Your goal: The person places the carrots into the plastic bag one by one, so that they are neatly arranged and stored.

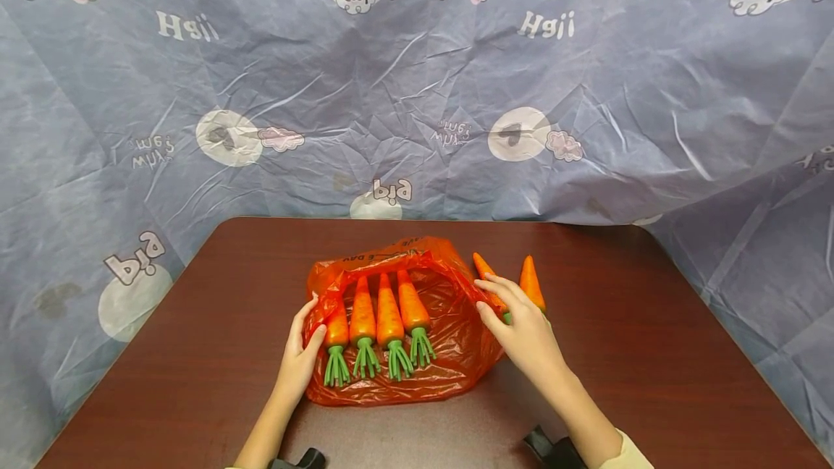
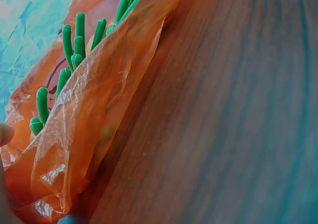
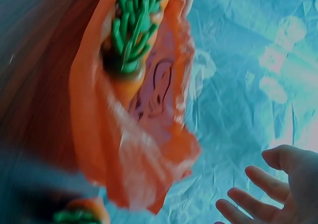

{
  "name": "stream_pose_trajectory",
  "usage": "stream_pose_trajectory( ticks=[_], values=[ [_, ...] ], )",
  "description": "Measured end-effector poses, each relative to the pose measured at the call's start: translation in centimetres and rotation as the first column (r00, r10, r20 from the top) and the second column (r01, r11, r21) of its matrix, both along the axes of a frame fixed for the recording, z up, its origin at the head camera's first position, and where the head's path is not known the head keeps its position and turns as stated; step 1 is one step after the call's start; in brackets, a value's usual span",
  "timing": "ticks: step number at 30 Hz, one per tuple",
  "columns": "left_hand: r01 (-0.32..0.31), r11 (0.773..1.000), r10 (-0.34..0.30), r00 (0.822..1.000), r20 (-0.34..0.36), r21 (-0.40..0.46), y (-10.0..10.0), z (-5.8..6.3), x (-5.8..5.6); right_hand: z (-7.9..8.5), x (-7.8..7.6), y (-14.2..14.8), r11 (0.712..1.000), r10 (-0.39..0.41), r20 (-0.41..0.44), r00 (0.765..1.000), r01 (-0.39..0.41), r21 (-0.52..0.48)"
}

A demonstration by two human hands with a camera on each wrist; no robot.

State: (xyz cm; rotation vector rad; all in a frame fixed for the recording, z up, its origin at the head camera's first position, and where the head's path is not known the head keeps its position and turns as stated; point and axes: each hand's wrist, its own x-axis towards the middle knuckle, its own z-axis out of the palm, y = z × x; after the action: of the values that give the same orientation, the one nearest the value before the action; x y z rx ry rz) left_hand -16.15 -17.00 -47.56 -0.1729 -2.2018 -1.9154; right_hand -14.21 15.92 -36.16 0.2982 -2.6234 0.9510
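Note:
An orange-red plastic bag (image 1: 449, 360) lies on the table with its mouth spread. Inside it, several toy carrots (image 1: 389, 317) lie side by side, green tops towards me. My left hand (image 1: 301, 357) holds the bag's left edge between thumb and fingers; only a bit of that hand shows in the left wrist view. Beside the bag's right edge is my right hand (image 1: 531, 331), its fingers spread with nothing gripped, as the right wrist view shows. Two more carrots lie there, one slanted carrot (image 1: 483, 266) and another carrot (image 1: 531, 284), both partly hidden by that hand.
Everything lies on a dark reddish-brown table (image 1: 651, 353). Behind it hangs a creased blue-grey cloth (image 1: 365, 78) with cartoon prints. Black straps (image 1: 554, 447) show near both wrists at the bottom of the head view.

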Motion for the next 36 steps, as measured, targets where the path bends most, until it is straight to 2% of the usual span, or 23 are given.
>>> stream_pose_trajectory(
  ticks=[9, 15, 21, 28, 36],
  values=[
    [-0.004, 1.0, 0.004, 1.0, 0.004, 0.002, 0.0, 0.1, 0.1, -1.0, -1.4, 3.4, 0.996, -0.081, 0.009, 0.997, 0.081, 0.027],
    [-0.004, 1.0, 0.003, 1.0, 0.01, 0.01, 0.0, 0.2, 0.2, -2.3, -2.7, 5.7, 0.99, -0.122, 0.072, 0.99, 0.117, 0.074],
    [-0.006, 1.0, 0.006, 1.0, 0.016, 0.001, 0.1, 0.3, 0.2, -3.8, -4.1, 7.3, 0.989, -0.12, 0.146, 0.982, 0.105, 0.104],
    [-0.006, 1.0, 0.006, 1.0, 0.015, 0.001, 0.1, 0.2, 0.1, -5.3, -5.3, 8.2, 0.99, -0.083, 0.218, 0.972, 0.056, 0.127],
    [-0.006, 1.0, 0.006, 1.0, -0.009, 0.006, 0.1, 0.2, 0.1, -6.3, -6.1, 8.7, 0.99, -0.063, 0.222, 0.973, 0.033, 0.137]
  ],
)
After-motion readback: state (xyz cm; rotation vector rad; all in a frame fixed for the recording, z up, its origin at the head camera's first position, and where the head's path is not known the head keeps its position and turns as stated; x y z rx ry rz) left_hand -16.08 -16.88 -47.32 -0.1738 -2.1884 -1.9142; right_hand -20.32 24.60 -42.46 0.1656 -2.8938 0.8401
